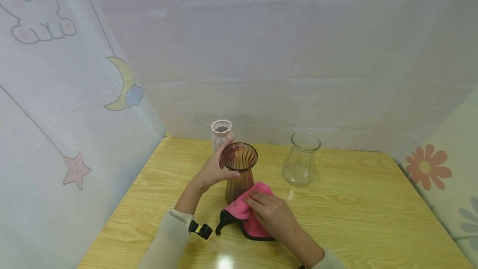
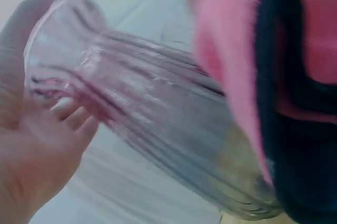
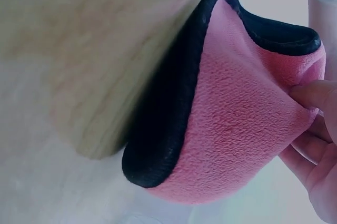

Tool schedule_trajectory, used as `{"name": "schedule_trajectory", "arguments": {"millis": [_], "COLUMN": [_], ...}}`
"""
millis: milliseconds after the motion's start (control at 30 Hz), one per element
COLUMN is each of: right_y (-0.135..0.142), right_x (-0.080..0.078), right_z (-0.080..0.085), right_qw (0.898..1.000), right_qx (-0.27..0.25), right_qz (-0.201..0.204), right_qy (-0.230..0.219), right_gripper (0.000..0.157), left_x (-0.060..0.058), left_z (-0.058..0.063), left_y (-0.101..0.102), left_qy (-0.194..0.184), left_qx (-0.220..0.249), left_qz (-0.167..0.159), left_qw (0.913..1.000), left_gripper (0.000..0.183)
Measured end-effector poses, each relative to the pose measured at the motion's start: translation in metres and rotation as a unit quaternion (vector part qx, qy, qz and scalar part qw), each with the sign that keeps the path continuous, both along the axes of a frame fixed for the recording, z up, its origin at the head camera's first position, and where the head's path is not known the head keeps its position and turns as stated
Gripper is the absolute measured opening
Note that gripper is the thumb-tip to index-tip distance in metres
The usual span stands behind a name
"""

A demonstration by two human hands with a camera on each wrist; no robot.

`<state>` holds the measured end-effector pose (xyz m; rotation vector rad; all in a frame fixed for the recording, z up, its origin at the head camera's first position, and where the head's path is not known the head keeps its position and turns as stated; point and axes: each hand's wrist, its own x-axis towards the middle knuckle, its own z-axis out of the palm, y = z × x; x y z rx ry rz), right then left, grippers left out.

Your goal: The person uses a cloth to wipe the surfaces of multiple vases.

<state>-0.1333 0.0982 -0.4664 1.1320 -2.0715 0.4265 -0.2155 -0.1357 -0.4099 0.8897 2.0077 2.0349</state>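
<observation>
A ribbed purple-tinted glass vase [image 1: 239, 177] stands near the middle of the wooden table, its wide rim facing up. My left hand [image 1: 216, 170] grips it around the neck just under the rim, thumb in front and fingers behind. In the left wrist view, several fingertips curl against the glass vase [image 2: 147, 92]. My right hand [image 1: 272, 213] holds a pink cloth [image 1: 257, 227] with black edging and a black loop. The pink cloth [image 3: 242, 113] is bunched between thumb and fingers in the right wrist view. In the head view it lies against the vase's lower side.
Behind the purple vase stands a pale pink vase [image 1: 222, 130] with a scalloped rim, partly hidden. A clear glass vase [image 1: 298, 165] stands to the right on the table [image 1: 354, 202]. Printed cloth walls [image 1: 261, 53] close off the back and sides.
</observation>
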Motion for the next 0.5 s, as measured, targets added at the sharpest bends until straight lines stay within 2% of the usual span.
{"name": "schedule_trajectory", "arguments": {"millis": [67, 100, 200, 267, 333, 500], "right_y": [0.002, 0.003, 0.006, 0.008, 0.009, 0.008], "right_x": [0.001, 0.001, 0.0, -0.001, -0.004, -0.013], "right_z": [0.003, 0.006, 0.016, 0.025, 0.033, 0.047], "right_qw": [1.0, 1.0, 0.999, 0.998, 0.998, 0.996], "right_qx": [-0.008, -0.012, -0.027, -0.037, -0.046, -0.062], "right_qz": [0.002, 0.002, 0.002, 0.002, 0.003, 0.007], "right_qy": [0.014, 0.021, 0.036, 0.043, 0.05, 0.058], "right_gripper": [0.018, 0.019, 0.035, 0.039, 0.037, 0.032], "left_x": [0.006, 0.009, 0.018, 0.023, 0.025, 0.027], "left_z": [-0.002, -0.003, -0.002, 0.001, 0.002, 0.004], "left_y": [0.003, 0.004, 0.009, 0.013, 0.016, 0.02], "left_qy": [0.019, 0.027, 0.037, 0.035, 0.03, 0.025], "left_qx": [-0.008, -0.017, -0.054, -0.079, -0.092, -0.109], "left_qz": [0.042, 0.065, 0.13, 0.161, 0.18, 0.197], "left_qw": [0.9989, 0.9974, 0.9893, 0.9831, 0.979, 0.9739], "left_gripper": [0.127, 0.128, 0.127, 0.124, 0.119, 0.107]}}
